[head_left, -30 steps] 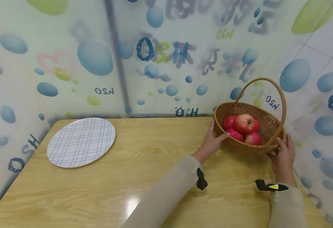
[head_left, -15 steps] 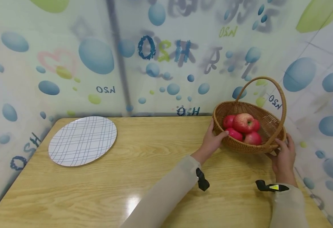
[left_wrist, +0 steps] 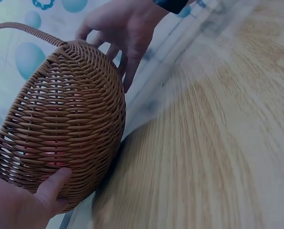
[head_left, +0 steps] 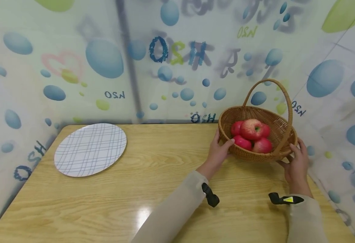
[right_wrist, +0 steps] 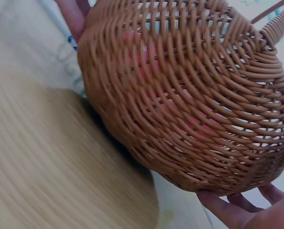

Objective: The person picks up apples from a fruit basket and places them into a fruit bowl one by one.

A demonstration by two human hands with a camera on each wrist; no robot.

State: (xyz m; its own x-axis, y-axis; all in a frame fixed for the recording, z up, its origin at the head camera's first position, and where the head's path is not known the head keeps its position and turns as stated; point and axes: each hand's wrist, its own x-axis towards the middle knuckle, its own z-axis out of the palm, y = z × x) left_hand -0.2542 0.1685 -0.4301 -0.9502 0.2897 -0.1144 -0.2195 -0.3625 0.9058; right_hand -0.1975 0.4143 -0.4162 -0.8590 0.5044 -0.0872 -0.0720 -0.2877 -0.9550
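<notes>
At the right back of the table, a brown wicker basket (head_left: 257, 156) with a tall arched handle holds several red apples (head_left: 251, 129). My left hand (head_left: 216, 152) grips its left side, thumb up at the rim. The right hand (head_left: 298, 166) holds the opposite side, fingers curled under the edge. The left wrist view shows the woven wall (left_wrist: 70, 119) close over the tabletop, with red fruit glinting through the gaps. In the right wrist view, the right fingers support the basket (right_wrist: 189, 95) from its lower side.
A white oval plate (head_left: 90, 150) with thin blue crossed lines lies at the table's left back. The wooden table (head_left: 153, 189) meets a wall (head_left: 177, 101) printed with blue and green drops along its far edge.
Both hands have moved the basket of apples a little to the left, mostly in the last half second. The plate stays in place while the head view shifts slightly.
</notes>
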